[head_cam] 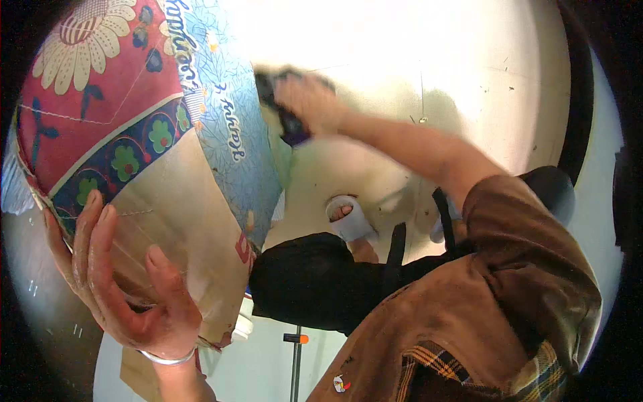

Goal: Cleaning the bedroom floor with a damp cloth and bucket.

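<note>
My left hand [143, 281], with a silver bangle at the wrist, rests with spread fingers at the lower left on a tan, smooth-looking sheet [201, 201]. Its fingertips reach the dark green-flowered border [125, 163] of a red sheet with a large daisy print [135, 85]. Beside this runs a pale blue printed strip [236, 115] bearing writing. Just past the strip's right edge, my right hand [309, 100] is blurred and closed around a dark object [291, 123], whose kind cannot be told.
A pale floor [482, 95] with small specks lies at the upper right. My black-clad knee [301, 276] is close beside the strip's lower end. A foot in a white slipper [349, 218] stands on the floor. A dark pole with an orange part [296, 339] is below.
</note>
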A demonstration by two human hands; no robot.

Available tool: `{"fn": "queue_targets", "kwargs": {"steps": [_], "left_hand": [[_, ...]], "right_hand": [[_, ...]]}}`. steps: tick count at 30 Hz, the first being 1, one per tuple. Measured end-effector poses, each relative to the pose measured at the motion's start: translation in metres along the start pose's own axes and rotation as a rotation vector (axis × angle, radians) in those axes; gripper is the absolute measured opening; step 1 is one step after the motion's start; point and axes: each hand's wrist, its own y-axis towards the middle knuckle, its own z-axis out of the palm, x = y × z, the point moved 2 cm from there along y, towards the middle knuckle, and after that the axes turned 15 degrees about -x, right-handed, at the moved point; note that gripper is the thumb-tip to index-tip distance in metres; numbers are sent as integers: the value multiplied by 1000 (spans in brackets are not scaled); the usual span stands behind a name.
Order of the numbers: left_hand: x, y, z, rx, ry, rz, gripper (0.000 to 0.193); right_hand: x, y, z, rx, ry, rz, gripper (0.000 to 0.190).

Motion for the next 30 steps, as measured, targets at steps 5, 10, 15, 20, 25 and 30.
{"fn": "queue_targets", "kwargs": {"steps": [5,10,15,20,25,30], "left_hand": [[0,-2,5,6,-2,41,33],[-3,2,7,6,-1,62,32],[-6,-4,-13,19,29,45,31],[1,-1,4,-75,-28,145,34],[-14,2,-2,-172,-69,129,32],[-18,7,-3,-172,51,128,26]], "right_hand": [[158,-137,44,394,55,22,50],[163,-160,46,467,456,-464,3],[-70,18,-72,14,291,-334,11],[-230,53,-189,288,-370,413,66],[-111,-128,-152,208,-69,-124,68],[4,-336,-112,493,354,-571,24]]}}
